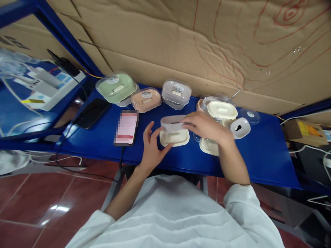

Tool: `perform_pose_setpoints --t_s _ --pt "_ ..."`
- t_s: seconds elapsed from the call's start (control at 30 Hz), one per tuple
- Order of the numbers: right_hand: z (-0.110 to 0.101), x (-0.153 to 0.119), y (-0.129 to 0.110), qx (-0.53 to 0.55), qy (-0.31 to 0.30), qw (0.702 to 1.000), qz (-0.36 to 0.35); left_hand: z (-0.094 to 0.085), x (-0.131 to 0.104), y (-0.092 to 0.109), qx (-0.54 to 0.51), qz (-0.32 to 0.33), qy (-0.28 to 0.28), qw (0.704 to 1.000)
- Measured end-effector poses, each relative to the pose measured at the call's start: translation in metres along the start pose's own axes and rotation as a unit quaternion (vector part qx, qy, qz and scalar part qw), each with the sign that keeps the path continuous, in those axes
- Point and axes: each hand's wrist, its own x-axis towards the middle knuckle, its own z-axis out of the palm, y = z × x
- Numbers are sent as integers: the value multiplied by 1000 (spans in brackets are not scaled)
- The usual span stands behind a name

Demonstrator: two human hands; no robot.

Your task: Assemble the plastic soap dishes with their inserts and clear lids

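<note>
Head: left hand (152, 148), one lid (176, 138); right hand (207, 126), probably one tub (170, 124).

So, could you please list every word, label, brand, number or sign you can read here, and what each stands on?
None is clearly readable.
Round stickers on green box, peach box, grey box, clear lid: too small.
Phone screen: too blurred.
Dark print on left cardboard: partial, unreadable.
Yellow label near power strip: too small.
</note>
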Motion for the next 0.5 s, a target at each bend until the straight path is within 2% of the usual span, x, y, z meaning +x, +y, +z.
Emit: perform_pose_setpoints --t_s 0.07,0.13,0.23,0.3,0.37,0.43,0.5 --pt "-31 -25 10 0 78 996 32 0 -3 3 38 36 -33 998" --pt "-56 -49 28 -22 172 979 103 1 -4 5 67 68 -83 992" --pt "-71 -71 70 -76 259 942 201 3 -3 5 69 91 -147 982" --pt "-70 -73 95 -99 264 929 239 4 -3 5 63 99 -170 978" --pt "-65 -69 106 -117 264 925 246 5 -3 6 45 99 -172 979" --pt "-59 -60 98 -126 270 931 209 5 -1 9 -2 86 -142 986" --pt "-52 -49 73 -95 245 956 132 2 4 14 -66 63 -101 991"
